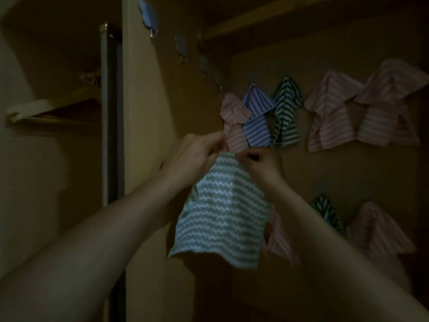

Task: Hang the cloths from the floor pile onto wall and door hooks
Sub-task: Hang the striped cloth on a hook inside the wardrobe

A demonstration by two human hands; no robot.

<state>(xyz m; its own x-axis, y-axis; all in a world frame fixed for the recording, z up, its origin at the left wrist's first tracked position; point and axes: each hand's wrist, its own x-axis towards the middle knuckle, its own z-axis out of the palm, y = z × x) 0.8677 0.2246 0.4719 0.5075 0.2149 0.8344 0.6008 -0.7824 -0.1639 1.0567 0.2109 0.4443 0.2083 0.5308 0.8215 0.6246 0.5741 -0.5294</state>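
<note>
In a dim closet, the left hand (195, 154) and right hand (262, 165) each pinch the top edge of a light green cloth with white zigzag stripes (220, 212), which hangs between the raised forearms near the wall. Just above it, a pink striped cloth (233, 122), a blue zigzag cloth (257, 122) and a dark green zigzag cloth (286, 112) hang side by side. Blue adhesive hooks (148, 12) line the door panel at upper left.
</note>
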